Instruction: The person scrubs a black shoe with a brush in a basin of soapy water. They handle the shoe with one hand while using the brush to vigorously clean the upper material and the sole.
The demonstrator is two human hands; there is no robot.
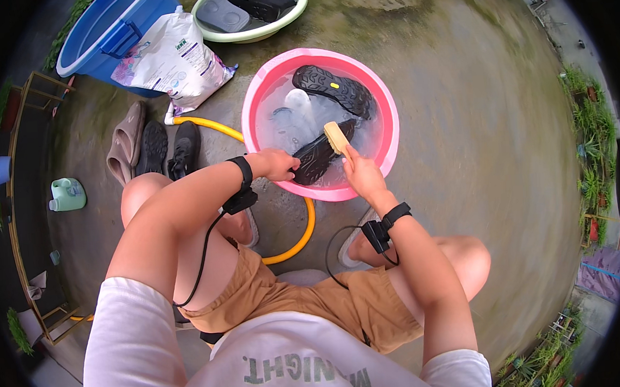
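Note:
A pink plastic basin [320, 194] of cloudy water stands in front of me. In it a black shoe [316, 159] lies with its treaded sole up, and my left hand [277, 164] grips its near end at the basin's rim. My right hand [364, 175] is closed around the handle of a scrubbing brush [337, 137]. The bristles rest on or just over the shoe's sole; I cannot tell which. Behind it, a second black shoe [334, 89] with a yellow mark lies sole up in the water. A pale, partly sunken thing [300, 104] is at the left.
Beyond the basin are a pale green basin [249, 36] holding footwear, a blue tub [92, 52] and a white printed bag [182, 63]. Tan slippers [127, 140] and black shoes [184, 147] stand left. A yellow hose [297, 246] curves past my feet. A green jug [68, 194] is farther left.

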